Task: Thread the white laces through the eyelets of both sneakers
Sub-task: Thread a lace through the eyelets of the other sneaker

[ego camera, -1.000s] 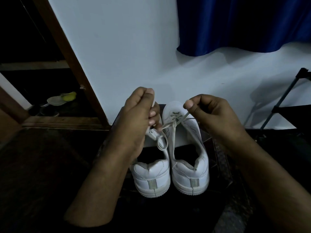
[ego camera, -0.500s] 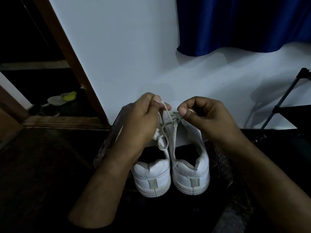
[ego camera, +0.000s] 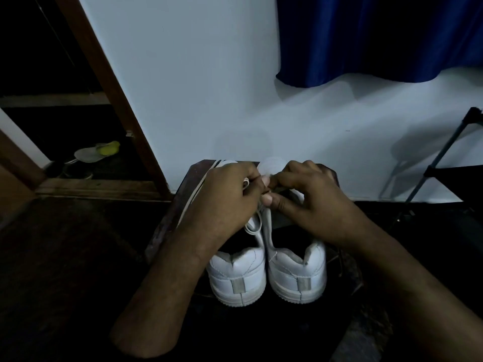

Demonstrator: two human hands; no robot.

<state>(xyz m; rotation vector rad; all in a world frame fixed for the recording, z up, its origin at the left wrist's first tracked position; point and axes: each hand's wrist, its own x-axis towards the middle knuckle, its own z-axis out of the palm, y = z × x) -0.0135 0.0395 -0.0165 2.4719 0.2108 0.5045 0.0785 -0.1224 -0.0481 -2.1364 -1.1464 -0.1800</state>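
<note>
Over pair of white sneakers (ego camera: 266, 273) on dark floor: left hand (ego camera: 230, 197) fingers pinch lace (ego camera: 254, 226); right hand (ego camera: 311, 202) fingers curled, pinching near eyelets. Lace light, limp, slippery; best gripped near tip.

Smooth matt leather-like white sneakers (ego camera: 266, 273), glossy blue cloth curtain (ego camera: 379, 37) at 1 o'clock, brown wooden door frame (ego camera: 115, 95) at 10 o'clock.

Two white sneakers, the left sneaker (ego camera: 239, 278) and the right sneaker (ego camera: 298, 275), are set side by side, heels toward the camera. A white lace (ego camera: 252, 226) is pinched by the left hand (ego camera: 230, 197). The right hand (ego camera: 311, 202) is curled over the right sneaker, touching the left hand.
</note>
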